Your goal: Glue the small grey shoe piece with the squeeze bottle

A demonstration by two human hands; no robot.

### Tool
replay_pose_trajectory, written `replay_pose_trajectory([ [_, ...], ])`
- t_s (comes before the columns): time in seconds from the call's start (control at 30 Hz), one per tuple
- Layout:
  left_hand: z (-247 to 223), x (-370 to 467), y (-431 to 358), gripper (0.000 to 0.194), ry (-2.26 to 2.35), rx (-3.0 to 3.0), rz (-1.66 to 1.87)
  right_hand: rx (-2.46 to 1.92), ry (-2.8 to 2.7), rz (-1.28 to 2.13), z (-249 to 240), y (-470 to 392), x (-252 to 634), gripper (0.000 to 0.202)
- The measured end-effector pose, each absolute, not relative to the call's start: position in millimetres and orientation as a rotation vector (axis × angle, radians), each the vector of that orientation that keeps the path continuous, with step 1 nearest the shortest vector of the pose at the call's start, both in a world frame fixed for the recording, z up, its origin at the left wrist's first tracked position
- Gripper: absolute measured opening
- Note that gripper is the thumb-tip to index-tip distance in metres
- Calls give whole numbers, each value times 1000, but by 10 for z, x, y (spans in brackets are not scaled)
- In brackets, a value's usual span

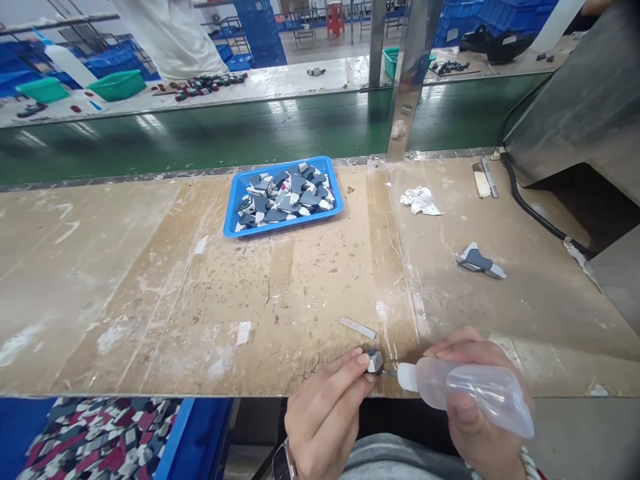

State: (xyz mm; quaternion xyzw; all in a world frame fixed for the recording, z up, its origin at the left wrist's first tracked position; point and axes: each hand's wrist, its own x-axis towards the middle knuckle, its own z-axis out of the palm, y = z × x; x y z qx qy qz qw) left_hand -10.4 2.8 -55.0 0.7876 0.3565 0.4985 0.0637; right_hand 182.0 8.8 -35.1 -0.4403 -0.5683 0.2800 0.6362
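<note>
My left hand pinches a small grey and white part at the near edge of the workbench. My right hand grips a clear squeeze bottle, its white nozzle touching the small part. A blue tray full of grey and white parts sits farther back on the bench. One loose grey and white part lies to the right.
A crumpled white cloth lies behind the loose part. A black cable runs beside a grey machine housing at right. A green conveyor belt runs behind the bench. A blue bin of coloured parts sits below left. Another person in white stands beyond.
</note>
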Motion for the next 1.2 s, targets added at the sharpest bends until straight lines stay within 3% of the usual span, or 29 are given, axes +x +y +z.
replay_pose_trajectory([
  [0.2, -549, -114, 17, 34, 1161, 2384, 1499, -981, -1197, 617, -420, 96, 1830, 24],
  [0.43, -580, -204, -14, 17, 1059, 2549, 1491, -931, -927, 645, -473, 156, 1799, 24],
  [0.7, -277, -218, 34, 19, 1233, 2446, 1315, -925, -1047, 714, -484, 125, 1820, 17],
  [1.03, -61, -261, 248, 9, 1040, 2718, 1056, -966, -1274, 580, -366, 148, 1786, 17],
  [1.2, -131, -269, 269, 8, 991, 2858, 1116, -977, -1254, 585, -341, 143, 1767, 18],
])
